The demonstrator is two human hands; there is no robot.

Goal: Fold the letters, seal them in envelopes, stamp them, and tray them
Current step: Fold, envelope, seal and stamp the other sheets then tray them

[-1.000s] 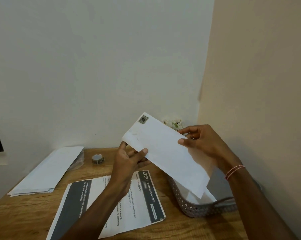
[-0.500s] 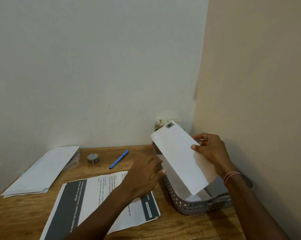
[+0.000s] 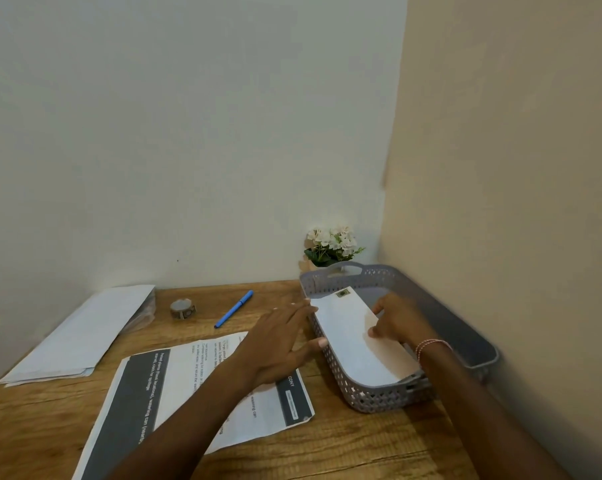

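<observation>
Nearest you on the table (image 3: 344, 448) lies the printed letter (image 3: 188, 393), flat and unfolded, in the same spot as before. Your left forearm crosses it. Your left hand (image 3: 282, 344) is spread with straight fingers and holds nothing. Half a second ago it hovered over the letter's far end; now it has reached right, its thumb and fingertips just beside the near-left wall of the tray (image 3: 465, 337), though you cannot tell whether they touch it. Your right hand (image 3: 399, 323), with a bracelet (image 3: 431, 346) at the wrist, pinches the right edge of the envelope (image 3: 351, 344), thumb on top. A second ago both hands held that envelope up over the letter, and half a second ago the right hand alone had it tilted steeply above the tray. Now it is down inside the tray, lying almost flat along the left wall, with its stamp (image 3: 342, 293) at the far end. Farther back, the pen (image 3: 233, 309) and the tape roll (image 3: 182, 308) sit where they were, with the envelope stack (image 3: 81, 334) at the far left. The flowers (image 3: 332, 245) behind the tray, mostly hidden by the raised envelope earlier, show in full.
</observation>
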